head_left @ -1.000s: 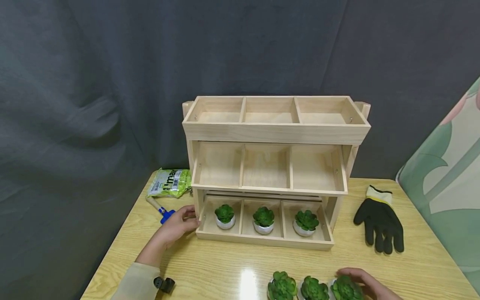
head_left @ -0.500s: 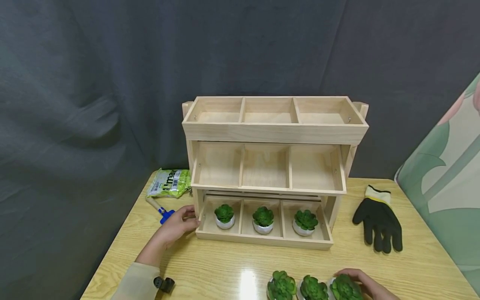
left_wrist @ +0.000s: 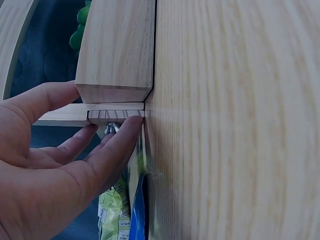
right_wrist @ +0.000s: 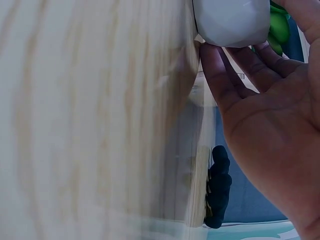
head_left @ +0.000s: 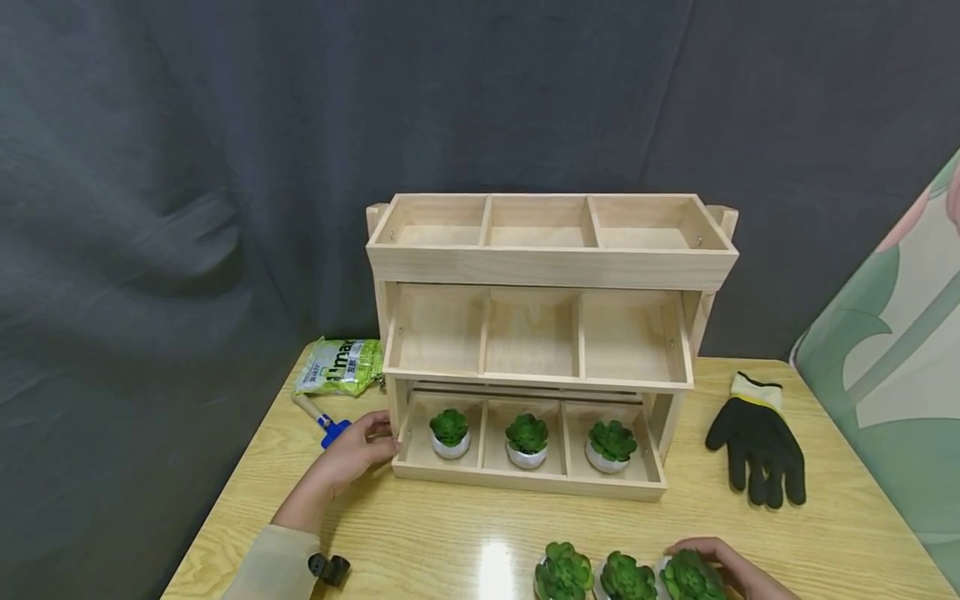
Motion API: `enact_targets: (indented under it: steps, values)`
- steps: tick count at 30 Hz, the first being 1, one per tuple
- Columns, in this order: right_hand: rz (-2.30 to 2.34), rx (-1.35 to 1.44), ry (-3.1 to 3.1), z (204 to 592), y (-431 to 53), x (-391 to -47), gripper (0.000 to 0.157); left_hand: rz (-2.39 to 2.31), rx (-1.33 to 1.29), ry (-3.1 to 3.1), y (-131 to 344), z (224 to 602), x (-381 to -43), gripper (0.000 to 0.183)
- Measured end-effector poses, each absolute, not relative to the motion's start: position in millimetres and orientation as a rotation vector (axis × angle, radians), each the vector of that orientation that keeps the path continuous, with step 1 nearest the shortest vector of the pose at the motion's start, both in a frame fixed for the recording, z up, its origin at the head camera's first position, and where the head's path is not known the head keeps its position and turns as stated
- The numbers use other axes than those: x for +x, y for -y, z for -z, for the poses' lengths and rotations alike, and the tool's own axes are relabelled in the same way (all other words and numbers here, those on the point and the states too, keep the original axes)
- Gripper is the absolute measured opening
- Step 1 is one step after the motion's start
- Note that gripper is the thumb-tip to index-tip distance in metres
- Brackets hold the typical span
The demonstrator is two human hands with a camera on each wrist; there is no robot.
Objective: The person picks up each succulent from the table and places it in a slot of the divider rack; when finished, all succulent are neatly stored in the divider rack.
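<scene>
A three-tier wooden plant stand [head_left: 551, 268] stands on the table, its trays split into compartments. My left hand [head_left: 358, 457] grips its lower left corner; in the left wrist view the thumb lies at the tray's front and the fingers [left_wrist: 117, 147] against the leg. Three potted succulents [head_left: 527, 435] sit one per compartment in the bottom tray. Three more stand in a row at the near edge. The rightmost potted succulent [head_left: 692, 577] is held by my right hand [head_left: 738, 568], fingers on its white pot [right_wrist: 232, 22]; the thumb tip is out of view.
Left of the stand lie a green packet [head_left: 341, 367] and a blue tool with a wooden handle [head_left: 332, 429]. A black work glove [head_left: 759, 450] lies on the right. A dark curtain [head_left: 525, 100] hangs behind the table [head_left: 450, 525].
</scene>
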State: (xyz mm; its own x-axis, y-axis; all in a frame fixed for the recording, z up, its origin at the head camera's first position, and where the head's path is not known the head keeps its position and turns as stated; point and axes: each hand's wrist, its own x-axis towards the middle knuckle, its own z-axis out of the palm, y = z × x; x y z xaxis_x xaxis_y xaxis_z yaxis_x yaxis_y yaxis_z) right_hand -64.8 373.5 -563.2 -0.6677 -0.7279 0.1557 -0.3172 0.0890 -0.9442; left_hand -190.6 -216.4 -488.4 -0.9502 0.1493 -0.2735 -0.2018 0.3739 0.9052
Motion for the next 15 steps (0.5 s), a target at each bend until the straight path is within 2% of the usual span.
enact_targets:
  steps: [15]
  values:
    - [1.592, -0.930, -2.065, 557.2, -374.4, -60.5, 0.072, -1.592, -0.058, -2.334, 214.8, 488.0, -192.4, 0.071]
